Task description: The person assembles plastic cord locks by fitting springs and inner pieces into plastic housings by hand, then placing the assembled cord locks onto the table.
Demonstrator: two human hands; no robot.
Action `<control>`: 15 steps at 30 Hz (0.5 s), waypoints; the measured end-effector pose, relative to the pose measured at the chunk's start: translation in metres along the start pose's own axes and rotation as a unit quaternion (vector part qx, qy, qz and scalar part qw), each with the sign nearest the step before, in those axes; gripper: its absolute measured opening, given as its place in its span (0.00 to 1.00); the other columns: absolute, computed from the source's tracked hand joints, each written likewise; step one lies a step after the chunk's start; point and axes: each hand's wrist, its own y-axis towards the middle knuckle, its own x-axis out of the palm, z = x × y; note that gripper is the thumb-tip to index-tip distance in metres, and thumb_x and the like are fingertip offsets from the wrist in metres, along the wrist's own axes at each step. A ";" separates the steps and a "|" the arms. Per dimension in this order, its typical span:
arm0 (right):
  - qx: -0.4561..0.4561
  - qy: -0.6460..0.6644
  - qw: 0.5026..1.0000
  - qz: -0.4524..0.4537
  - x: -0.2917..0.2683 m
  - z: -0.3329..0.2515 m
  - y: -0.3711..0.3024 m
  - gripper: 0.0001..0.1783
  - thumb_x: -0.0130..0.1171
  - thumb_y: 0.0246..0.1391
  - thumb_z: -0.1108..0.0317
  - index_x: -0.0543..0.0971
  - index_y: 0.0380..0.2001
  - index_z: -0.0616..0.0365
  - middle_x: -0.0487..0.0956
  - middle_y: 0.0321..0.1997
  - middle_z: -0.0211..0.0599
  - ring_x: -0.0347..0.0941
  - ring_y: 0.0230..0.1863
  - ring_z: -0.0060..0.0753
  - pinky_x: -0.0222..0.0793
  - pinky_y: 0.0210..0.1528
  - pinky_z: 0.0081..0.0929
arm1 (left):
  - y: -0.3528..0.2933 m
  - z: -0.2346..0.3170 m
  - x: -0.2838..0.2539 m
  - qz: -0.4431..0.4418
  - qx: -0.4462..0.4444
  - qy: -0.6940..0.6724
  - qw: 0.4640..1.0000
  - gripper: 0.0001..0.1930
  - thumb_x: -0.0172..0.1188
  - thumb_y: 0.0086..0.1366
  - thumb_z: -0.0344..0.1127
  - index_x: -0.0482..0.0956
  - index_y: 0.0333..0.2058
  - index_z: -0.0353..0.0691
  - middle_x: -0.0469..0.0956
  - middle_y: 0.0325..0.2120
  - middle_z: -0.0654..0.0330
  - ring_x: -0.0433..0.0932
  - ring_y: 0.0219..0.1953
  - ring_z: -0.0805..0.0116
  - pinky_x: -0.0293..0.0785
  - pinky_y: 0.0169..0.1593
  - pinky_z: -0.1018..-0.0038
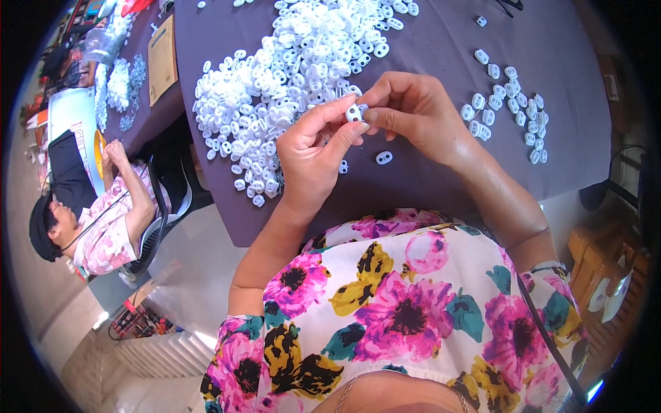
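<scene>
A small white two-hole cord lock (354, 114) is pinched between the thumb and forefinger of my left hand (310, 148). From the other side my right hand (421, 122) closes its thumb and forefinger on the same piece, and the fingertips hide part of it. Behind and left of my hands spreads a large heap of similar white cord locks (261, 96). One loose cord lock (383, 158) lies on the dark tablecloth just below my hands. To the right, a smaller scattered group of cord locks (513, 89) lies apart from the heap.
The dark cloth-covered table (427, 189) ends close to my body. At far left a person in a black cap (103, 227) sits by another table, holding something yellow. Bags of small parts (118, 86) and a brown board (163, 58) lie there. A wooden stool (599, 261) stands right.
</scene>
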 end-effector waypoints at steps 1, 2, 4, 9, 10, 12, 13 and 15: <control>0.000 0.000 1.000 0.000 0.000 0.001 0.000 0.05 0.59 0.55 0.74 0.78 0.35 0.61 0.78 0.29 0.25 0.72 0.29 0.13 0.67 0.28 0.12 | 0.000 0.000 0.000 -0.001 0.000 0.000 1.000 0.16 0.60 0.61 0.21 0.75 0.48 0.28 0.79 0.36 0.55 0.80 0.34 0.73 0.77 0.36 0.82; 0.001 -0.009 1.000 -0.003 0.000 0.001 0.000 0.05 0.59 0.55 0.74 0.78 0.35 0.61 0.78 0.29 0.25 0.72 0.29 0.13 0.67 0.28 0.12 | -0.001 -0.001 0.001 -0.001 0.000 0.000 1.000 0.16 0.60 0.61 0.21 0.75 0.48 0.28 0.79 0.36 0.55 0.80 0.34 0.73 0.77 0.36 0.82; 0.001 -0.017 1.000 -0.005 -0.001 0.002 0.001 0.05 0.59 0.55 0.74 0.77 0.35 0.61 0.78 0.29 0.25 0.72 0.29 0.13 0.67 0.29 0.12 | 0.000 -0.003 0.002 0.004 0.012 0.002 1.000 0.15 0.59 0.61 0.21 0.76 0.48 0.28 0.79 0.37 0.55 0.80 0.34 0.73 0.76 0.36 0.82; -0.016 0.003 1.000 -0.005 0.002 0.001 0.001 0.05 0.58 0.56 0.75 0.77 0.37 0.61 0.78 0.29 0.27 0.73 0.30 0.15 0.67 0.30 0.13 | 0.002 -0.005 0.000 0.010 0.007 -0.006 1.000 0.16 0.59 0.60 0.20 0.77 0.48 0.30 0.79 0.36 0.57 0.79 0.35 0.74 0.76 0.36 0.82; -0.015 0.003 1.000 -0.004 0.003 0.001 0.001 0.05 0.58 0.56 0.75 0.77 0.37 0.61 0.78 0.29 0.27 0.73 0.30 0.15 0.67 0.30 0.13 | 0.002 -0.005 -0.001 0.012 0.010 -0.007 1.000 0.16 0.59 0.60 0.20 0.77 0.48 0.31 0.79 0.36 0.58 0.79 0.35 0.74 0.76 0.36 0.82; -0.048 0.033 0.998 -0.006 0.006 0.000 0.001 0.05 0.57 0.56 0.76 0.77 0.37 0.62 0.78 0.30 0.28 0.74 0.31 0.15 0.68 0.31 0.13 | 0.003 -0.004 -0.002 0.009 0.005 -0.008 1.000 0.16 0.59 0.60 0.20 0.77 0.48 0.31 0.78 0.36 0.59 0.79 0.35 0.75 0.76 0.37 0.82; -0.047 0.034 0.998 -0.006 0.005 0.001 0.001 0.05 0.57 0.56 0.76 0.77 0.37 0.62 0.78 0.30 0.28 0.74 0.31 0.15 0.68 0.31 0.13 | 0.002 -0.003 -0.002 0.007 0.001 -0.008 1.000 0.16 0.59 0.60 0.19 0.77 0.48 0.31 0.78 0.35 0.59 0.78 0.35 0.75 0.76 0.38 0.81; -0.054 -0.001 0.999 0.007 0.003 0.001 0.001 0.05 0.57 0.56 0.76 0.77 0.37 0.62 0.78 0.30 0.28 0.74 0.31 0.16 0.67 0.31 0.13 | 0.002 0.003 0.001 0.009 -0.004 -0.004 1.000 0.16 0.59 0.60 0.19 0.77 0.48 0.31 0.78 0.36 0.59 0.79 0.35 0.75 0.76 0.38 0.81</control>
